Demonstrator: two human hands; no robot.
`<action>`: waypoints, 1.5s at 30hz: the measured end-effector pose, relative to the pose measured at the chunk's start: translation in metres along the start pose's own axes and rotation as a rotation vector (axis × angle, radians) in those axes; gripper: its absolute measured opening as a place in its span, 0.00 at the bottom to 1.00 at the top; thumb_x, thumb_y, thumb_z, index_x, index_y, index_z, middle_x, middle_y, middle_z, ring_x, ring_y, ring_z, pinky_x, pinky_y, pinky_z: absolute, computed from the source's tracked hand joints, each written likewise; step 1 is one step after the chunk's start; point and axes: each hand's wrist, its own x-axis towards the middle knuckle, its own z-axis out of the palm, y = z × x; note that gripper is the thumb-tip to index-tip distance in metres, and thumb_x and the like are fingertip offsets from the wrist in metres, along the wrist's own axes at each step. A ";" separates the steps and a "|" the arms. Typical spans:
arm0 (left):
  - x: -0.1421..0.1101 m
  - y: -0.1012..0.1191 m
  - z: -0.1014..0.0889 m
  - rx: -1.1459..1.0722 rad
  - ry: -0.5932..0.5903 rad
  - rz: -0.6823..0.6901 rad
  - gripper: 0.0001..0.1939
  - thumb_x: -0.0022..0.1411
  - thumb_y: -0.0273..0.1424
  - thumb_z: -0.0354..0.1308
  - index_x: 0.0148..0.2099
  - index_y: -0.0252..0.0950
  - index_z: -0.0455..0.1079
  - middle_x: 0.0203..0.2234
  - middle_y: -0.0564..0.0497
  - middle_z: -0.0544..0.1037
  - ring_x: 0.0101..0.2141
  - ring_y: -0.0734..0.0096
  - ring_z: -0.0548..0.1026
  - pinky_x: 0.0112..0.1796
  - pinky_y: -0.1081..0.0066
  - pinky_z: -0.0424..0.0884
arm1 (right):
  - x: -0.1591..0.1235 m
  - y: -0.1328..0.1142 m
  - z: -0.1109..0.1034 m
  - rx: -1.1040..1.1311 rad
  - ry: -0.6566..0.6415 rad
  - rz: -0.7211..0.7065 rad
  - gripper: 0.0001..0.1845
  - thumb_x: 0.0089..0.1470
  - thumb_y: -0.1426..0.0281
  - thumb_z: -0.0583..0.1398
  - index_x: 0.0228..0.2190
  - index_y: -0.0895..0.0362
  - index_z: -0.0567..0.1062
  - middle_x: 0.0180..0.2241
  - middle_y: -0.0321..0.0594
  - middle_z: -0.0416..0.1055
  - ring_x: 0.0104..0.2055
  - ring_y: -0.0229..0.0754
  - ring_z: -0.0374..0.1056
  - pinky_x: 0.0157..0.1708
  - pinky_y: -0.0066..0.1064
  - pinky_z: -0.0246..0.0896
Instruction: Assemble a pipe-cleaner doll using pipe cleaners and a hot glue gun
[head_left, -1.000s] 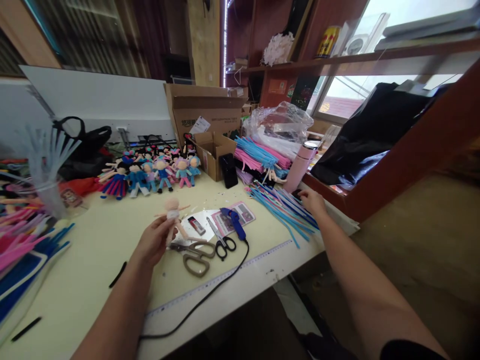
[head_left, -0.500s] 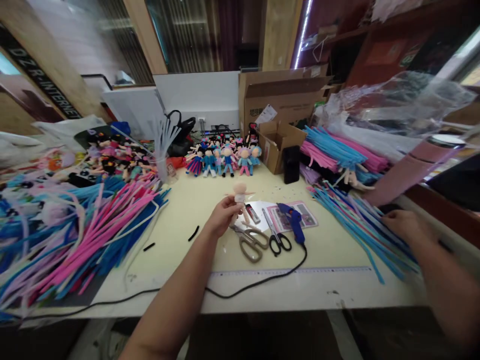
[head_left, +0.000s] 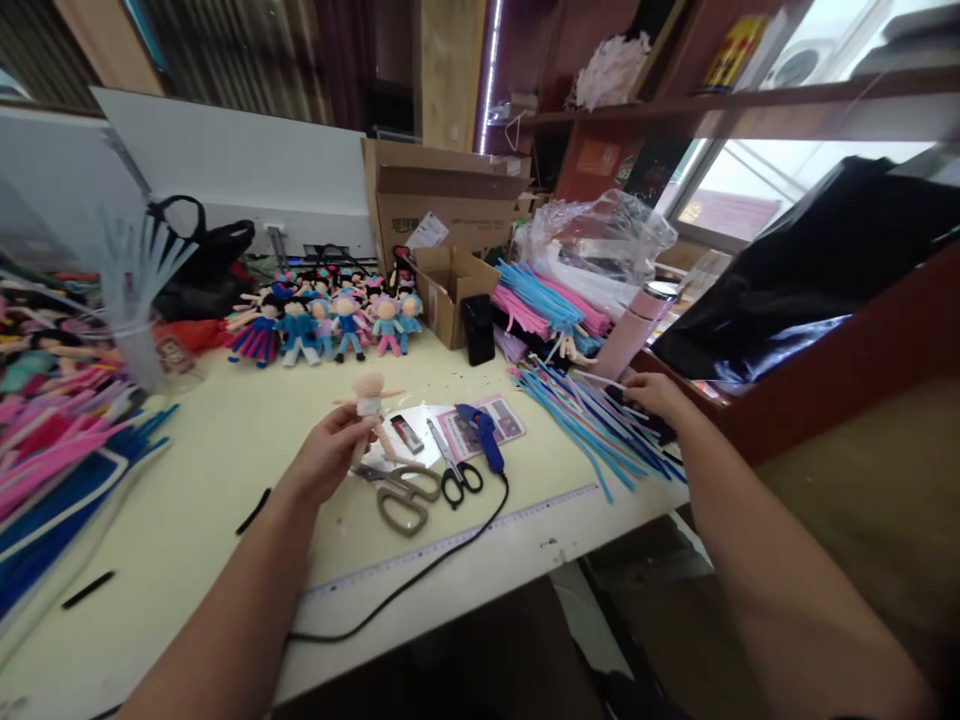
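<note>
The left hand [head_left: 328, 462] pinches a small bare doll [head_left: 370, 398] by its lower body, fingers pressed together around it, so the round head and stubby arms stand clear above the grip and face the person. The doll is held upright over the table [head_left: 225, 440], not resting on it.

Just below and to the right of that grip lie 2 pairs of scissors: a tan-handled pair [head_left: 397, 492] nearest the fingers, and a black-handled pair [head_left: 454, 470] beyond it. Further right of these sits a blue glue gun [head_left: 482, 446], its cord [head_left: 420, 580] trailing back toward the table edge; all 3 tools lie close to the holding hand, probably for quick reach.

The right hand [head_left: 654, 394] is well apart from the doll, far to the right, resting on a fan of blue pipe cleaners [head_left: 592, 420]. Its fingers curl over the strands, but I cannot tell whether they are closed on 1.

Beyond the left grip, a row of finished dolls [head_left: 330, 325] stands near a cardboard box [head_left: 442, 215].
</note>
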 end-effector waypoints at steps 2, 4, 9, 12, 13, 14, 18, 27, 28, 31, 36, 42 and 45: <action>-0.001 0.001 0.001 -0.012 0.019 -0.007 0.20 0.39 0.31 0.71 0.36 0.33 0.73 0.27 0.53 0.75 0.24 0.78 0.71 0.26 0.79 0.66 | -0.002 -0.001 0.000 0.031 -0.015 0.018 0.08 0.43 0.70 0.62 0.29 0.59 0.78 0.22 0.39 0.74 0.18 0.34 0.64 0.18 0.24 0.56; -0.002 0.002 0.002 -0.030 0.028 -0.008 0.20 0.38 0.30 0.72 0.36 0.33 0.73 0.26 0.53 0.75 0.24 0.79 0.71 0.25 0.79 0.67 | -0.005 -0.003 0.002 0.048 -0.010 0.037 0.09 0.45 0.69 0.61 0.30 0.59 0.77 0.24 0.40 0.75 0.18 0.33 0.64 0.17 0.24 0.55; -0.002 0.003 0.004 -0.038 0.017 -0.015 0.19 0.38 0.29 0.71 0.36 0.33 0.73 0.25 0.53 0.75 0.23 0.78 0.71 0.24 0.79 0.67 | -0.014 -0.007 0.012 0.039 0.066 0.080 0.06 0.43 0.70 0.61 0.26 0.58 0.77 0.19 0.37 0.72 0.18 0.34 0.64 0.18 0.24 0.55; -0.001 0.003 0.003 -0.035 0.031 -0.012 0.18 0.37 0.28 0.71 0.35 0.33 0.73 0.26 0.53 0.76 0.23 0.78 0.71 0.24 0.79 0.67 | -0.018 -0.010 0.016 0.045 0.109 0.090 0.04 0.42 0.70 0.61 0.24 0.57 0.77 0.17 0.35 0.70 0.19 0.35 0.64 0.19 0.24 0.55; -0.001 0.002 0.003 -0.033 0.030 -0.012 0.18 0.37 0.28 0.71 0.34 0.33 0.73 0.25 0.53 0.76 0.23 0.78 0.71 0.24 0.79 0.67 | -0.019 -0.010 0.017 0.054 0.121 0.093 0.04 0.42 0.70 0.61 0.23 0.57 0.77 0.17 0.35 0.70 0.19 0.35 0.64 0.19 0.24 0.55; 0.000 0.001 0.002 -0.030 0.025 -0.014 0.18 0.37 0.29 0.71 0.34 0.33 0.73 0.25 0.53 0.75 0.23 0.79 0.71 0.24 0.79 0.67 | -0.019 -0.010 0.018 0.065 0.131 0.097 0.04 0.42 0.70 0.61 0.23 0.57 0.76 0.17 0.35 0.70 0.20 0.36 0.65 0.19 0.24 0.55; 0.000 0.000 0.002 -0.025 -0.002 -0.015 0.18 0.39 0.30 0.71 0.36 0.33 0.73 0.25 0.53 0.75 0.23 0.78 0.71 0.24 0.80 0.67 | -0.021 -0.013 0.017 0.140 0.150 0.128 0.04 0.42 0.70 0.61 0.23 0.58 0.76 0.16 0.35 0.68 0.19 0.36 0.64 0.19 0.24 0.55; -0.001 0.000 0.003 -0.034 0.004 -0.010 0.19 0.38 0.30 0.72 0.35 0.32 0.73 0.26 0.52 0.75 0.25 0.77 0.72 0.26 0.78 0.67 | -0.040 -0.050 0.001 0.488 -0.006 0.065 0.13 0.43 0.70 0.61 0.35 0.60 0.76 0.18 0.35 0.67 0.18 0.34 0.62 0.18 0.25 0.60; -0.001 -0.001 0.003 -0.032 -0.001 -0.007 0.19 0.38 0.30 0.72 0.35 0.32 0.73 0.27 0.52 0.75 0.25 0.77 0.72 0.26 0.78 0.67 | -0.045 -0.056 0.002 0.513 -0.030 0.042 0.15 0.43 0.69 0.61 0.36 0.60 0.76 0.18 0.34 0.66 0.18 0.34 0.61 0.18 0.25 0.59; -0.001 -0.002 0.001 -0.021 -0.017 0.003 0.19 0.39 0.31 0.71 0.36 0.33 0.73 0.27 0.53 0.75 0.25 0.78 0.71 0.25 0.79 0.66 | -0.059 -0.075 0.010 0.602 -0.101 -0.075 0.18 0.42 0.65 0.63 0.37 0.60 0.76 0.18 0.33 0.64 0.17 0.32 0.57 0.16 0.24 0.54; -0.003 0.000 0.002 -0.025 -0.010 0.018 0.19 0.39 0.31 0.71 0.36 0.33 0.73 0.27 0.53 0.75 0.24 0.79 0.70 0.25 0.79 0.65 | -0.082 -0.099 0.044 0.522 -0.220 -0.249 0.19 0.43 0.60 0.61 0.36 0.59 0.76 0.19 0.31 0.64 0.18 0.31 0.54 0.17 0.24 0.50; 0.000 -0.001 0.000 -0.012 -0.024 0.010 0.19 0.40 0.32 0.71 0.36 0.33 0.73 0.26 0.53 0.75 0.24 0.79 0.70 0.25 0.79 0.65 | -0.092 -0.099 0.083 0.192 -0.133 -0.389 0.13 0.45 0.66 0.57 0.33 0.58 0.77 0.19 0.31 0.65 0.22 0.35 0.59 0.24 0.26 0.53; 0.001 -0.003 -0.001 -0.011 -0.016 0.002 0.19 0.40 0.31 0.71 0.37 0.33 0.73 0.27 0.53 0.75 0.24 0.78 0.71 0.25 0.79 0.65 | -0.086 -0.090 0.075 0.132 -0.084 -0.386 0.11 0.45 0.67 0.58 0.31 0.56 0.78 0.20 0.32 0.67 0.24 0.36 0.61 0.25 0.27 0.54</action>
